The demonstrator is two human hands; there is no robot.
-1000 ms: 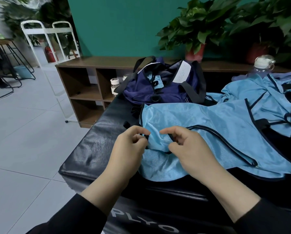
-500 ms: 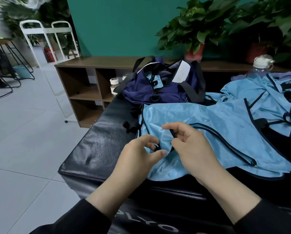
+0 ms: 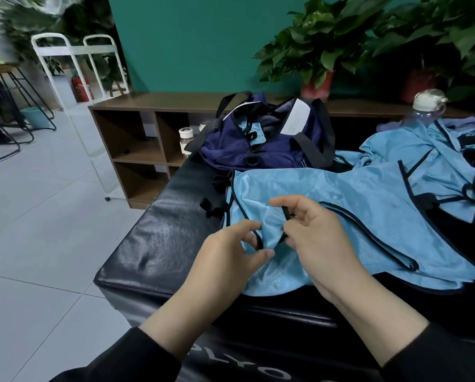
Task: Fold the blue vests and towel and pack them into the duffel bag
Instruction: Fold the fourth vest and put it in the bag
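1. A light blue vest [image 3: 354, 216] with dark navy binding along its edges is lying spread across the black padded counter [image 3: 159, 244], its near-left part bunched up between the two hands.
2. The left hand [image 3: 230, 257] is pinching a fold of the vest's dark-trimmed edge, its fingers [image 3: 251, 230] curled round the cloth with the thumb pressing from the near side.
3. The right hand [image 3: 313, 235] is gripping the neighbouring fold, its fingers clamped on the navy trim, with the index finger reaching left over the fabric.
4. More blue vests [image 3: 437, 164] are lying in a crumpled heap at the far right of the counter, just beside the spread one.
5. The navy duffel bag [image 3: 258, 147] is sitting open at the far edge of the counter, with what seems to be a folded blue piece already inside.
6. Compared with half a second ago, the hands are sitting closer together and a little farther up the vest, gathering more cloth between them.
7. A clear bottle [image 3: 426, 108] with a white cap is standing behind the heap.
8. Beyond the counter, a brown wooden shelf [image 3: 137, 150] is running along a teal wall, carrying potted plants [image 3: 321, 51]; pale floor tiles [image 3: 38, 230] are stretching away on the left.
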